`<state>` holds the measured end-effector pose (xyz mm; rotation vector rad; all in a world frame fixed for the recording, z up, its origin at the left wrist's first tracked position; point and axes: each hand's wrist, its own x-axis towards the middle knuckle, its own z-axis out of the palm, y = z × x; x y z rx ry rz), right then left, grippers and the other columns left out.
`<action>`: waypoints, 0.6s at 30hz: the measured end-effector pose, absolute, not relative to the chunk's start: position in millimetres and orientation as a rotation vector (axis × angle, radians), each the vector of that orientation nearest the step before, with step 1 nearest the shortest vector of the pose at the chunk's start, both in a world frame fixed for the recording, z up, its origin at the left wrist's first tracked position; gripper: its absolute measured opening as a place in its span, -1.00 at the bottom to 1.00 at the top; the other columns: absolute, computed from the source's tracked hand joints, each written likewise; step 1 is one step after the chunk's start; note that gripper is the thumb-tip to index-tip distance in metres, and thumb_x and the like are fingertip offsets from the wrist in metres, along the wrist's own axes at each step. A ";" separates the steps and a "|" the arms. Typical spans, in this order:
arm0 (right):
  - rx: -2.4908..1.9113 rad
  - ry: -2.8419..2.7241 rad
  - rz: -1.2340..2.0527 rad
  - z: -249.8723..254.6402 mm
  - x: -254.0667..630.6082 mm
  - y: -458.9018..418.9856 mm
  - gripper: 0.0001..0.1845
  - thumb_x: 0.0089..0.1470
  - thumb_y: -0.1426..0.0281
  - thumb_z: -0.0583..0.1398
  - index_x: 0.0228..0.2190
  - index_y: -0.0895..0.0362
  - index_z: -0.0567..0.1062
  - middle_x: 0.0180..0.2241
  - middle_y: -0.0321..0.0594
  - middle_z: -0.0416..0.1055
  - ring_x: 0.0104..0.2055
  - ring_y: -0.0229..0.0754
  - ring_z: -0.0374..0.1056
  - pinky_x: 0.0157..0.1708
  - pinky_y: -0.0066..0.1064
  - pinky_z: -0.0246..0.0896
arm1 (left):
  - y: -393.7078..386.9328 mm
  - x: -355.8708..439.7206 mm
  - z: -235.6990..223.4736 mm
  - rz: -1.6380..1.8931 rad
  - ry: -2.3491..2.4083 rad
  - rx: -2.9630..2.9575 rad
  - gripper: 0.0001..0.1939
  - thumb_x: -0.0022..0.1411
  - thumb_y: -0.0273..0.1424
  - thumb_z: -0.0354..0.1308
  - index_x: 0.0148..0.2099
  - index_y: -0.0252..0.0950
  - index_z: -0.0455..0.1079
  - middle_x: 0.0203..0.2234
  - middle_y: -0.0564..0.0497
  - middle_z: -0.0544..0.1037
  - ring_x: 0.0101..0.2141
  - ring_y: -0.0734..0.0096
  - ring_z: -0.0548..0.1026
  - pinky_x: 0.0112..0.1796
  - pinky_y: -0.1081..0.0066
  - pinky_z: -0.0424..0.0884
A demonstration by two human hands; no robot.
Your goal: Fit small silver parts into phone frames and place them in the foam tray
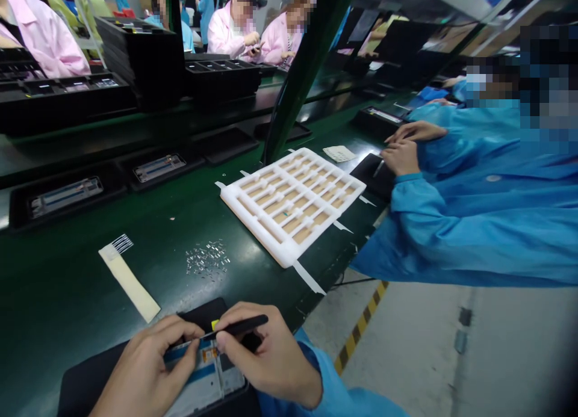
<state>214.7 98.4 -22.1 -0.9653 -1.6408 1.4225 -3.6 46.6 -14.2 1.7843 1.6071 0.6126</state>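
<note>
My right hand [268, 354] grips a pair of black tweezers [246, 325] like a pen, the tips pointing left. They reach down over a phone frame [205, 388] with blue strips and an orange flex piece [209, 354]. My left hand [151, 360] rests over the frame's left part, thumb and index finger pinched close to the tweezer tips. Whatever is between those fingers is too small to make out. Under the frame lies a black tray [76, 378], partly covered by my left hand. A yellow tab [215, 324] shows beside my right fingers.
Small metal pieces [208, 259] lie scattered beyond my hands, beside a cream strip [130, 284]. A white slotted tray [289, 203] sits farther right. Black trays with phone frames [67, 195] line the back. A green post [307, 74] rises there. A blue-sleeved co-worker's hands [406, 149] are at right.
</note>
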 end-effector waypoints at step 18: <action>-0.805 -1.714 1.182 -22.8 219.1 92.3 -0.81 0.15 0.57 0.33 -0.21 0.16 0.73 -0.29 -0.04 0.70 -0.30 -0.07 0.67 -0.25 -0.37 0.57 | 48.0 -5.1 -14.8 0.390 1.664 1.672 -0.70 0.48 -0.05 0.10 -0.15 0.02 0.62 -0.24 0.11 0.70 -0.23 0.35 0.67 -0.24 0.48 0.51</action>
